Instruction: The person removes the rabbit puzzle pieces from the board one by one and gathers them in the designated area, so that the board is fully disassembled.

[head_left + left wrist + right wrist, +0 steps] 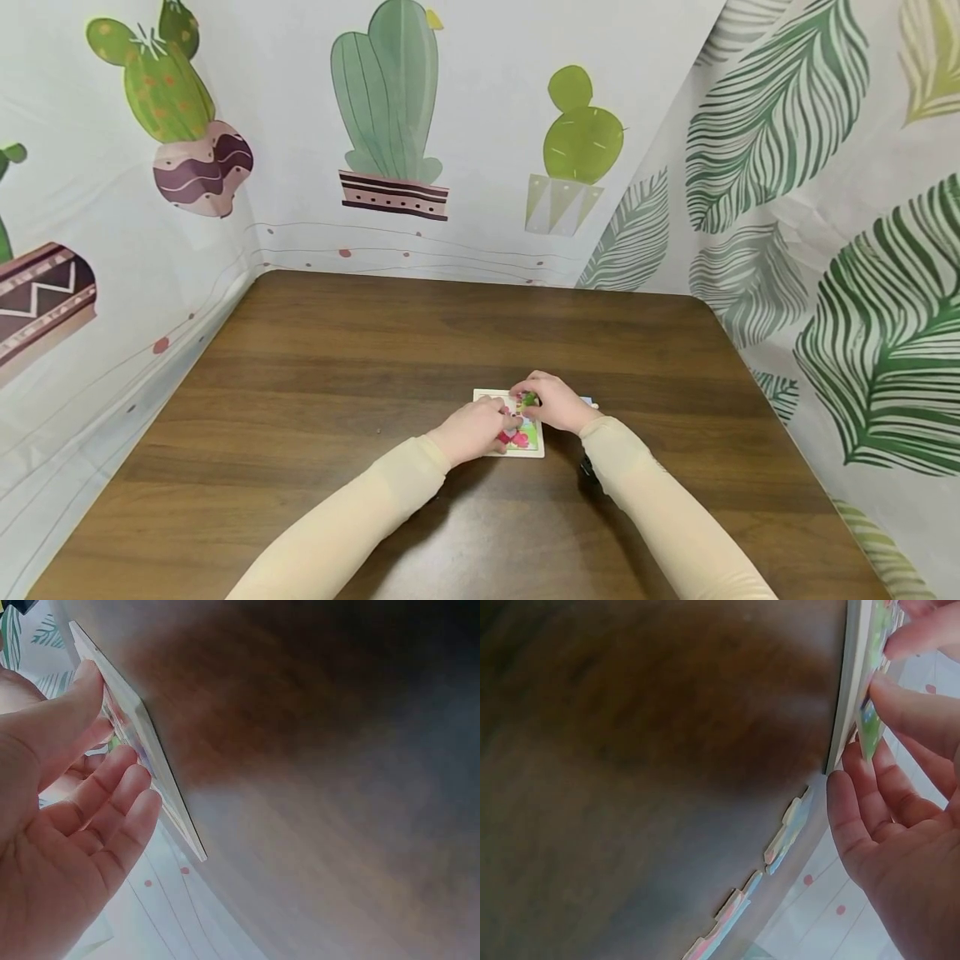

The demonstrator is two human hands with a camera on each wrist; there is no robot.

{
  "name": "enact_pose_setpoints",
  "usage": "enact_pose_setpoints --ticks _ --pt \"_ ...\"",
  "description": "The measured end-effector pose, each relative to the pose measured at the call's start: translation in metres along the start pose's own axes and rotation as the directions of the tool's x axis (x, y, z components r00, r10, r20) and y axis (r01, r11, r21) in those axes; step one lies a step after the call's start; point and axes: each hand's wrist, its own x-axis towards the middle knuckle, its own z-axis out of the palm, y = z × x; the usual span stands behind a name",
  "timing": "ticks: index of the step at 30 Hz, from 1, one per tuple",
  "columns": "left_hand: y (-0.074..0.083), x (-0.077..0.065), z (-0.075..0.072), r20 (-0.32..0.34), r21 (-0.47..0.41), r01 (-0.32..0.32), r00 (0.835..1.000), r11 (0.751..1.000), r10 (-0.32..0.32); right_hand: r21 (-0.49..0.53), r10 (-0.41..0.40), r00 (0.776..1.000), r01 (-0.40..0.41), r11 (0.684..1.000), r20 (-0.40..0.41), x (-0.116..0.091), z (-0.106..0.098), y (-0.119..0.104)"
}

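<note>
A jigsaw puzzle board (529,454) with a pale raised border and a pink-and-green picture lies flat on the table. My left hand (471,429) rests on its left side; in the left wrist view the thumb and the fairly straight fingers touch the board (169,791). At the board's upper right, my right hand (557,403) pinches a puzzle piece (529,399) with green on it. The right wrist view shows that green piece (871,736) tilted up from the board, between thumb and fingers. Both hands cover much of the picture.
Loose puzzle pieces lie on the brown wooden table (337,350) to the right of the board, one pale blue piece (789,829) and another pink-and-blue one (724,924). Cloth printed with cacti and leaves (487,150) hangs behind the table and along its sides.
</note>
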Motion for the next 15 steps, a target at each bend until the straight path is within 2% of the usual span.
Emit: enact_pose_setpoints --ticks 7,15 --pt "0.0009 0.0015 -0.0038 0.019 -0.007 -0.003 1.000 1.000 0.003 0.011 0.019 1.000 -0.019 1.000 -0.011 0.0016 -0.0016 -0.0002" --pt "0.0056 0.0020 -0.0092 0.044 0.017 0.025 0.999 1.000 -0.026 0.098 0.121 0.992 -0.115 0.988 -0.049 0.0072 0.0007 0.0017"
